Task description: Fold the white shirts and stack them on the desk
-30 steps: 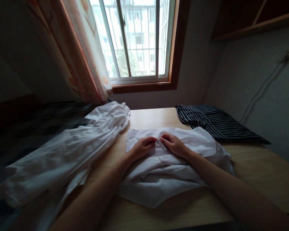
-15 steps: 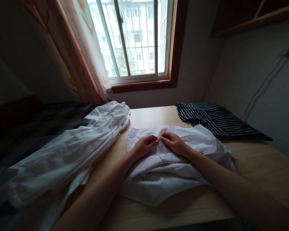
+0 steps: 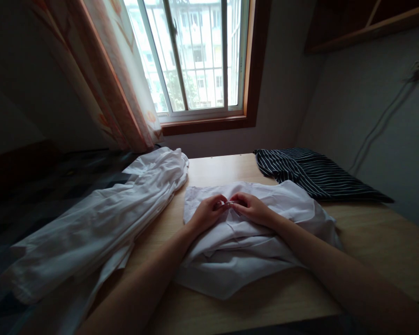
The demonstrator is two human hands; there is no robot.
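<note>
A white garment [image 3: 240,260] of thin cloth lies rumpled on the light wooden table in front of me. Over its upper middle, my left hand [image 3: 209,212] and my right hand [image 3: 250,207] meet, with fingertips almost touching. Both are closed in a pinch on a small raised bit of the cloth. Whether a button or thread is between the fingertips is too small to tell. My forearms cover parts of the garment's left and right sides.
To the left, another white garment [image 3: 101,223] is draped over the edge of the table [image 3: 223,167] and dark checked bedding [image 3: 80,170]. A black-and-white striped cloth [image 3: 310,172] lies at the back right. Behind are a window [image 3: 202,60], a curtain [image 3: 115,83] and a wall cable [image 3: 377,125].
My fingers have shifted slightly at the pinched spot, the right fingers curling down and the fingertips drawing closer together. The garments stay where they were.
</note>
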